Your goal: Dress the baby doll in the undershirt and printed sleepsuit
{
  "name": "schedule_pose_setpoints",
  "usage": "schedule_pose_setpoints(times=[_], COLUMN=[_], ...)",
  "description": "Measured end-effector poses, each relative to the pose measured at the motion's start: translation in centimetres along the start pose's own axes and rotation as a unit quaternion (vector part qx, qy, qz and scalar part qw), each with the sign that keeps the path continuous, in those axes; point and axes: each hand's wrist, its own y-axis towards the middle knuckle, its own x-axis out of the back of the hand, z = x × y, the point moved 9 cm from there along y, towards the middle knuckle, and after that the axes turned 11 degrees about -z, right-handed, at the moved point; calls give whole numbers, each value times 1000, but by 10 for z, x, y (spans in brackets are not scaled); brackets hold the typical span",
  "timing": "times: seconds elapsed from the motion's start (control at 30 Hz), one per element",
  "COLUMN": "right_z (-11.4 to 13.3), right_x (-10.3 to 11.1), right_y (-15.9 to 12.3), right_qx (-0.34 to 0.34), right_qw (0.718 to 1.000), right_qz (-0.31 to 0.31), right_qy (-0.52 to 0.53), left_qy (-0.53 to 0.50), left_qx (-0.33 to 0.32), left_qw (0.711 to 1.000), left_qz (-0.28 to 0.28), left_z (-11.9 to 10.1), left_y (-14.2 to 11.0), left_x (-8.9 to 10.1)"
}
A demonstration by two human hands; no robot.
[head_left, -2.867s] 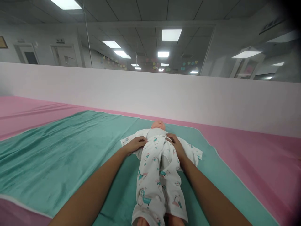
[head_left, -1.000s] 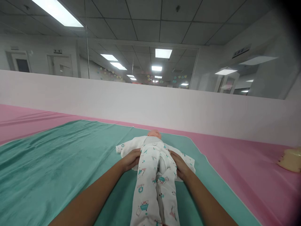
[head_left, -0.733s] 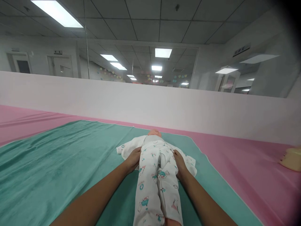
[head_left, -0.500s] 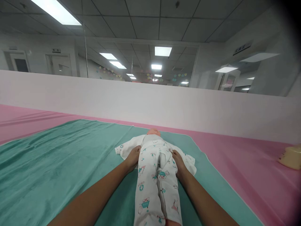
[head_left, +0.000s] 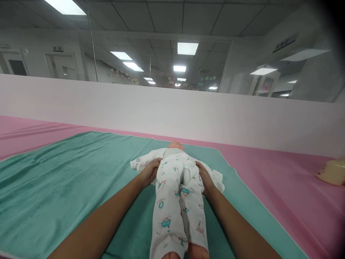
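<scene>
A baby doll (head_left: 176,145) lies on its back on a green cloth (head_left: 88,187), its head at the far end and its feet toward me. It wears a white printed top (head_left: 147,159), with the sleeves spread to both sides, and white printed pants (head_left: 165,201). My left hand (head_left: 151,172) is closed on the left side of the pants near the waist. On the opposite side, my right hand (head_left: 204,176) grips the pants at the same height. Fingertips of both hands are partly hidden by fabric. Bare feet (head_left: 198,251) show below the pant legs.
Around the green cloth runs a pink padded surface (head_left: 283,183). Behind it stands a low white wall (head_left: 161,108) with glass or mirror panels above. A yellowish object (head_left: 332,172) sits at the far right edge.
My view has tipped slightly downward, so more of the doll's feet shows at the bottom. Both hands keep their hold at the sides of the pants, with little visible shift.
</scene>
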Motion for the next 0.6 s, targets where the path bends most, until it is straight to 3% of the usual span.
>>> schedule_pose_setpoints(times=[0.17,0.37,0.6], right_z=[7,19,10], right_x=[-3,0,6], right_y=[-4,-1,5], right_qx=[36,122,68], right_qw=[998,982,989], right_qz=[19,1,5], right_qy=[-55,-141,-128], left_qy=[-20,151,344], left_qx=[23,-3,-215], left_qw=[999,988,914], left_qz=[34,13,18], left_z=[-6,-13,-57], left_y=[-2,-6,-14], left_x=[2,6,-10])
